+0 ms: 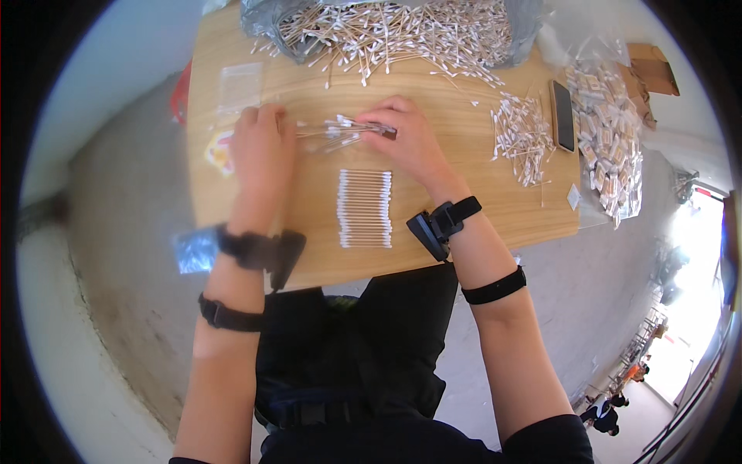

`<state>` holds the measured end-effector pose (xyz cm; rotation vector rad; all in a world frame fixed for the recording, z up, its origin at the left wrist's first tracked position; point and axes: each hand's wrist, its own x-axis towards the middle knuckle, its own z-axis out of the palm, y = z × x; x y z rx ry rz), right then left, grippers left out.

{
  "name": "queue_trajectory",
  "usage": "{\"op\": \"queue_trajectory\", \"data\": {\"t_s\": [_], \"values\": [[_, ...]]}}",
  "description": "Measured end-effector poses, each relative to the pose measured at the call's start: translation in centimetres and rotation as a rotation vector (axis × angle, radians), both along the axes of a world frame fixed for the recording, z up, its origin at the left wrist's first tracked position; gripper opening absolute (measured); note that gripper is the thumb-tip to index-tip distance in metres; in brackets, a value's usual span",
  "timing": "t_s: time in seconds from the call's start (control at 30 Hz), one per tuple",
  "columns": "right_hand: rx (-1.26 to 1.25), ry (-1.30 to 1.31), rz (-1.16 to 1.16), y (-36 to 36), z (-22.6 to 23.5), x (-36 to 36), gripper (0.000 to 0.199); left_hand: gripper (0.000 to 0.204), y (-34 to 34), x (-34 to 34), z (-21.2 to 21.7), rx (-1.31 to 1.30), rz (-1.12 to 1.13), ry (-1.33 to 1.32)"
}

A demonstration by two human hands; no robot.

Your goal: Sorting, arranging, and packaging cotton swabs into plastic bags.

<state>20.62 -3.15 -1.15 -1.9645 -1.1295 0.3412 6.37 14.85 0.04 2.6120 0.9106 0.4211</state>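
My right hand (410, 138) is closed on a loose bunch of cotton swabs (344, 127), thin wooden sticks with white tips pointing left. Across from it, my left hand (264, 147) is slightly blurred, with its fingers curled in near the left ends of those swabs. Whatever its fingertips hold is hidden. Below the hands, a row of cotton swabs (365, 209) lies side by side on the wooden table (456, 232), forming a neat block with sticks running left to right.
A grey plastic bag (529, 31) heaped with cotton swabs lies at the table's far side. To the right are a loose swab pile (522, 135), a phone (563, 116) and a clear bag of small packs (610, 139). A clear pouch (239, 87) lies far left.
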Motion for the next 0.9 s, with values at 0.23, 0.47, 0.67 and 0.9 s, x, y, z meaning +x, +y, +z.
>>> {"op": "queue_trajectory", "data": {"t_s": [0.23,0.47,0.67,0.9], "values": [[0.046,0.071,-0.001,-0.8,-0.1,-0.2,0.025,0.018,-1.1,3.1,-0.8,-0.263,-0.394,-0.203],[0.138,0.11,-0.102,-1.4,-0.4,-0.9,0.033,0.039,-1.7,1.4,0.5,-0.427,-0.317,-0.214],[0.154,0.25,-0.044,-0.9,-0.3,-1.0,0.015,0.027,0.5,-0.9,0.9,-0.108,-0.515,-0.143],[-0.026,0.248,-0.081,-3.2,0.7,0.5,0.008,0.01,1.1,-1.7,0.9,-0.038,-0.433,-0.164]]}}
